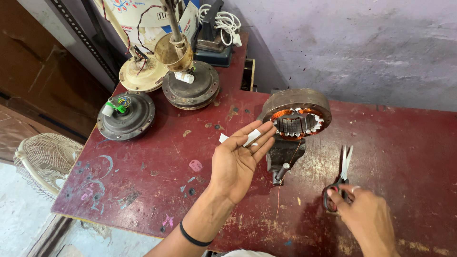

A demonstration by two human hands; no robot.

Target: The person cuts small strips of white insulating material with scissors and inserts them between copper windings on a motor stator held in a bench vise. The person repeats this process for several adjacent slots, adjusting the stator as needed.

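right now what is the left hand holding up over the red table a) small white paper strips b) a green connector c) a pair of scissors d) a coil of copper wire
a: the left hand holds small white paper strips between its fingers, while the red-handled metal scissors lie on the worn red table under the right hand.

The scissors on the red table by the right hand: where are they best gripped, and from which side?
Best taken by the dark handle loops, from the near edge of the table. The scissors lie flat, blades pointing away toward the wall, loops nearest the person. The right hand is already at the loops.
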